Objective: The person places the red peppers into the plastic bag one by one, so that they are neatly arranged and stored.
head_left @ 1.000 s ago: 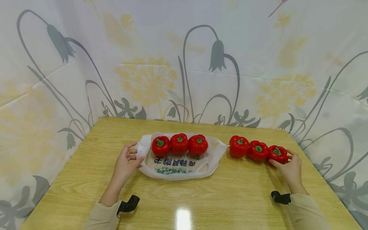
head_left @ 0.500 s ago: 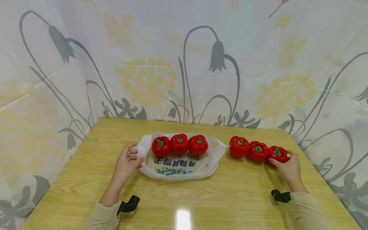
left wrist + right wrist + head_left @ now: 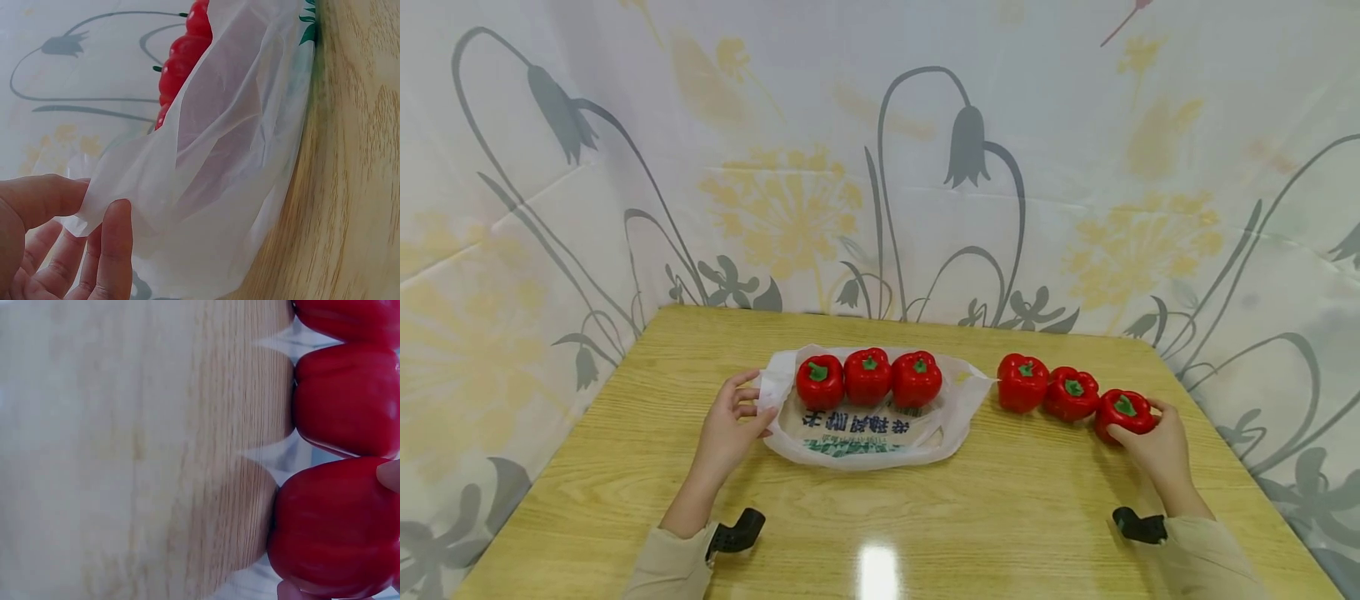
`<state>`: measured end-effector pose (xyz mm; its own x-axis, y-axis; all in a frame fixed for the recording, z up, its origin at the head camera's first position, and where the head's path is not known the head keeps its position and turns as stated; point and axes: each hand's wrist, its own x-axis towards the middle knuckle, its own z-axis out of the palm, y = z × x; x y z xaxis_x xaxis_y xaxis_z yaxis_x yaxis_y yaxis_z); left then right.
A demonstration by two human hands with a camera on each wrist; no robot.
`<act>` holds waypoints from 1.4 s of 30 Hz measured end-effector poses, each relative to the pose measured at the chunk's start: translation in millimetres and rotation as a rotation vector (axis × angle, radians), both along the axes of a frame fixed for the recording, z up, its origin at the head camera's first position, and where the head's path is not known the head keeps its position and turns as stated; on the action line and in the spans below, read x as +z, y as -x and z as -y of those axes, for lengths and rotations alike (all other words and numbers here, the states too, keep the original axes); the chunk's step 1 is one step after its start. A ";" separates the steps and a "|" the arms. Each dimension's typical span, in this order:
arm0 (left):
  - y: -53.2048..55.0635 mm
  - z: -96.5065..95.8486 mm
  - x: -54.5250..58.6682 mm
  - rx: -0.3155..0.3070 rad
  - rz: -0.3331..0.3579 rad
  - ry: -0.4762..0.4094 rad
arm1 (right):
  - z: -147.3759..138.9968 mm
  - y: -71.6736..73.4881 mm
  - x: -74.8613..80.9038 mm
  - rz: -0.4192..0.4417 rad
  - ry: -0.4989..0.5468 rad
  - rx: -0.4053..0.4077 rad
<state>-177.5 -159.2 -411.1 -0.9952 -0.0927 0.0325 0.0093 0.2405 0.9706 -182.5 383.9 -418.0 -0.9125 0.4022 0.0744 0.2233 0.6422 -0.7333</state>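
At the left end of a white plastic bag (image 3: pixel 857 457), my left hand (image 3: pixel 733 421) pinches the bag's edge between thumb and fingers; the left wrist view shows the film (image 3: pixel 147 187) caught there. Three red bell peppers (image 3: pixel 868 379) with green stems stand in a row on the bag, toward its far side. My right hand (image 3: pixel 1161 446) grips the rightmost bell pepper (image 3: pixel 1126 412) of a second row, thumb on its near side. Close beside it are a middle bell pepper (image 3: pixel 1071 396) and another bell pepper (image 3: pixel 1022 385), near the bag's right tip.
A wooden table (image 3: pixel 985 525) carries everything, with a bright light reflection near its front edge. Behind and at both sides hangs a pale cloth (image 3: pixel 820 233) printed with grey and yellow flowers. Each sleeved wrist wears a black camera mount (image 3: pixel 737 531).
The rightmost bell pepper has shifted slightly toward me and tilted a little, with my right hand and wrist moving along. My left hand and the bag look the same.
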 end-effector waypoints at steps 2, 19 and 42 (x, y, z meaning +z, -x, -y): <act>-0.2 -0.1 0.1 0.000 0.004 0.000 | -0.6 -3.9 -0.4 0.012 0.007 0.004; -2.5 2.0 -1.2 0.003 0.009 0.017 | 7.9 -34.1 -3.1 0.042 0.021 0.001; -0.3 0.1 0.6 -0.002 0.000 0.012 | 40.2 -53.3 8.9 0.049 0.041 0.102</act>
